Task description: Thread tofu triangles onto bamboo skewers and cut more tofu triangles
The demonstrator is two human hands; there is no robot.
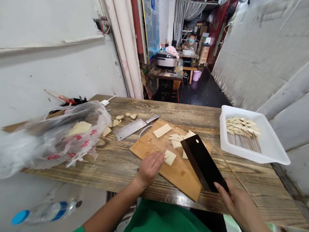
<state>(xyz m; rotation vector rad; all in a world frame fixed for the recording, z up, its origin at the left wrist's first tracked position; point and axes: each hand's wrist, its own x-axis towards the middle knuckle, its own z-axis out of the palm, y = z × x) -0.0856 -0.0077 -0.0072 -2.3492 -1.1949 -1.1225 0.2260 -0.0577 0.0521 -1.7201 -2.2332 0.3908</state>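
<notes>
My left hand (150, 168) has its fingers closed together at the left edge of a pale square slice (170, 158) that looks like dried tofu. The slice lies on a wooden cutting board (184, 176). In my right hand (232, 197) is a black cleaver (203, 160), its broad blade tilted over the board's right side. Behind the blade are several cut pieces (176, 138), partly hidden by it. A longer rectangular slice (162, 130) rests near the board's far corner.
A second cleaver (133, 128) lies left of the board, beside several small pale pieces (116, 122). A plastic bag (87, 144) holds more slices. On the right, a white tray (273, 151) contains skewered pieces (242, 127). Thin sticks (229, 167) cross the wooden table (117, 174).
</notes>
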